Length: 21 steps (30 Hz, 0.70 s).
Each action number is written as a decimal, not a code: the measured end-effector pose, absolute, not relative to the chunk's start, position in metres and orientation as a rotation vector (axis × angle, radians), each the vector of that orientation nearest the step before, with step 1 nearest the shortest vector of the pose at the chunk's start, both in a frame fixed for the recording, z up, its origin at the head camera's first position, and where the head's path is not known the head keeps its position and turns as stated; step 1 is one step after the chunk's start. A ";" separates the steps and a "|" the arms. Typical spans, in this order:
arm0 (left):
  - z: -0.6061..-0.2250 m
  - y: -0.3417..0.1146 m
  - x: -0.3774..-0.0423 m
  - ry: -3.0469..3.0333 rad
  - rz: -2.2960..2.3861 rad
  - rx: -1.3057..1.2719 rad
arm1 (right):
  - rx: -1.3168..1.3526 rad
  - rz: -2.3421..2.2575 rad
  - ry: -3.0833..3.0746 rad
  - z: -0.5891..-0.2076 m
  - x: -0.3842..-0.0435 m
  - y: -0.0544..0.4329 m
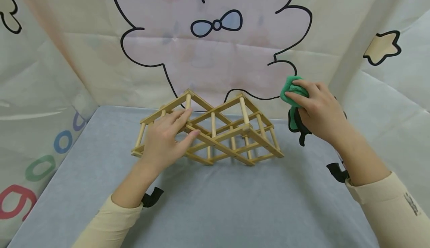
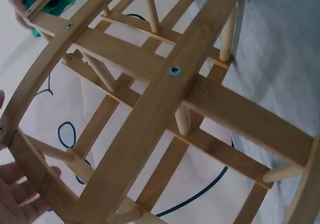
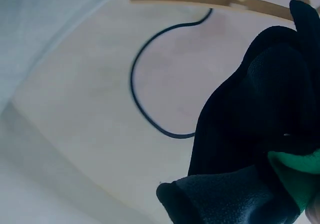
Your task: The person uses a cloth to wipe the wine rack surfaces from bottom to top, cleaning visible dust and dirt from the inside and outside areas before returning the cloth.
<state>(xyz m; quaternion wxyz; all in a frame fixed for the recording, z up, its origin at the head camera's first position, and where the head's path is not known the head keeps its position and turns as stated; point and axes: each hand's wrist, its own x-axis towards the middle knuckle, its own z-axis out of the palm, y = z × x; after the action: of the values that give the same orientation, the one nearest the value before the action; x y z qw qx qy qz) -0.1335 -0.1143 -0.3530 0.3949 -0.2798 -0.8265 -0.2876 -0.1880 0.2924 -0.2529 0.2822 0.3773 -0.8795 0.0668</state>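
Observation:
An accordion-style wooden rack of crossed slats and dowels (image 1: pixel 213 141) stands on the blue cloth-covered table. My left hand (image 1: pixel 164 138) grips it toward the left, fingers over the upper part and thumb on the near side. Seen from the left wrist, the rack's slats (image 2: pixel 152 109) fill most of the picture, with a few fingers (image 2: pixel 20 199) behind a slat at lower left. Up and to the right of the rack, my right hand (image 1: pixel 320 113) pinches a bunched green cloth (image 1: pixel 291 89). Its dark-edged end hangs below the fingers; the right wrist view shows dark folds of the cloth (image 3: pixel 250 114) up close.
A fabric backdrop with a cartoon animal and bow tie (image 1: pixel 216 25) rises right behind the rack. Printed side walls (image 1: pixel 399 91) enclose the table (image 1: pixel 235 210) left and right. Black pieces stick out at both wrists, one by the left sleeve (image 1: pixel 111 218).

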 end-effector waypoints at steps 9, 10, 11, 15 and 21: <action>-0.357 -0.104 -0.132 -2.138 -0.798 -0.633 | 0.953 0.226 -2.424 -0.290 -0.181 0.313; -0.358 -0.103 -0.132 -2.135 -0.804 -0.631 | 0.948 0.232 -2.429 -0.294 -0.181 0.314; -0.359 -0.102 -0.133 -2.125 -0.815 -0.631 | 0.938 0.232 -2.438 -0.298 -0.180 0.316; -0.363 -0.099 -0.133 -2.080 -0.848 -0.637 | 0.906 0.227 -2.479 -0.312 -0.177 0.322; -0.369 -0.095 -0.134 -2.028 -0.959 -0.665 | 0.863 0.231 -2.524 -0.324 -0.174 0.329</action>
<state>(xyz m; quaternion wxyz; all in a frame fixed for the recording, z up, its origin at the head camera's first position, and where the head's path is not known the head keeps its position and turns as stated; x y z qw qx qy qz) -0.1337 -0.0947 -0.3689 0.3901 -0.2617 -0.7981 -0.3774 -0.1737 0.3290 -0.3236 0.2299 0.3138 -0.9174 0.0841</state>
